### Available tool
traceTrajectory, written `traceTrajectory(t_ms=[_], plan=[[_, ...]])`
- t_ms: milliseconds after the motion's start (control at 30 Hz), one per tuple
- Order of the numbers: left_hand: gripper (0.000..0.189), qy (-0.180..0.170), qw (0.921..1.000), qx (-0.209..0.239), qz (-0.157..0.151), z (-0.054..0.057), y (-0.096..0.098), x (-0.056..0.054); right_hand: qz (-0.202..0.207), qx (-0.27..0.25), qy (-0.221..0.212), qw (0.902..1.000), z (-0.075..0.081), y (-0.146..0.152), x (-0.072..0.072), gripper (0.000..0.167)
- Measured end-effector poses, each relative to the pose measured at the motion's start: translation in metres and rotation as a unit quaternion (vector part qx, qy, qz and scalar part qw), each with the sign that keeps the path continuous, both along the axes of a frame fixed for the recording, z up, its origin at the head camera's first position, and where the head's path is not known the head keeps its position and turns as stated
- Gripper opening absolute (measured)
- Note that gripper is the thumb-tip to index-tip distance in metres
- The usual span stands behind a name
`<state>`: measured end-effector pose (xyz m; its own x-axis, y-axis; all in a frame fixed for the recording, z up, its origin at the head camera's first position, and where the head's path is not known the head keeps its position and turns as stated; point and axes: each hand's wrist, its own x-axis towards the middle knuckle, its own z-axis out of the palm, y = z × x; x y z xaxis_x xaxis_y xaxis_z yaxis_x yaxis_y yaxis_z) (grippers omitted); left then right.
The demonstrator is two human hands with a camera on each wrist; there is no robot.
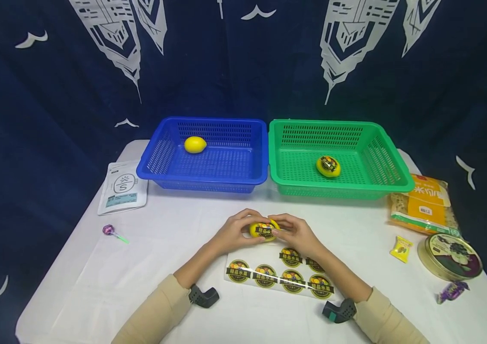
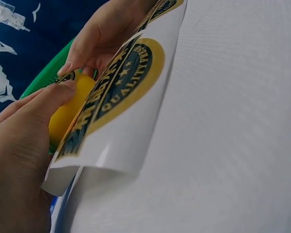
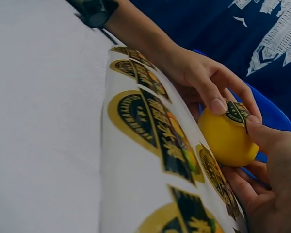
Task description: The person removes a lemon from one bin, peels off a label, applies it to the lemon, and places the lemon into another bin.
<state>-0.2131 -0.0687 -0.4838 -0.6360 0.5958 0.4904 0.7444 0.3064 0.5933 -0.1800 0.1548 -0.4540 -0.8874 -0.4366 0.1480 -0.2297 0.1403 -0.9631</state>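
Observation:
Over the middle of the table, my two hands hold one yellow lemon (image 1: 254,231) between them. My left hand (image 1: 236,232) grips its left side, fingers over the top and thumb along the near face. From the right, my right hand (image 1: 300,235) curls round it, with the thumb pressing the edge of a round black-and-gold sticker (image 3: 236,113) on the lemon's skin. Just below the hands lies a white sheet of matching stickers (image 1: 247,258), its near row full and a gap in the far row. In the left wrist view the sheet's edge curls up from the table.
A blue basket (image 1: 200,184) holds a plain lemon (image 1: 194,145); the green basket (image 1: 333,190) beside it holds a stickered lemon (image 1: 328,166). A white pouch (image 1: 124,188) and lollipop (image 1: 109,230) lie left. Right are a grain bag (image 1: 425,205), round tin (image 1: 450,256) and wrapped candies (image 1: 401,249).

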Motion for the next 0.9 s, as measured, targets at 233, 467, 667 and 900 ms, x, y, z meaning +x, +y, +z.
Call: traceTrajectory(t_ms=[233,467,667,900], plan=[[0.044,-0.01,0.9998,0.002,-0.014,0.0,-0.002,-0.001,0.011,-0.011,-0.014,0.9998,-0.001,0.003,-0.003,0.038],[0.044,-0.018,0.9996,0.003,-0.022,-0.001,-0.002,-0.001,0.017,-0.006,-0.027,0.9995,-0.001,0.006,-0.003,0.039],[0.043,-0.029,0.9993,0.003,-0.024,-0.001,-0.001,-0.001,0.037,-0.028,-0.049,0.9978,-0.003,0.009,-0.004,0.041],[0.043,-0.039,0.9988,0.02,-0.023,-0.002,-0.002,-0.002,0.064,-0.005,-0.023,0.9977,-0.005,0.012,-0.008,0.04]])
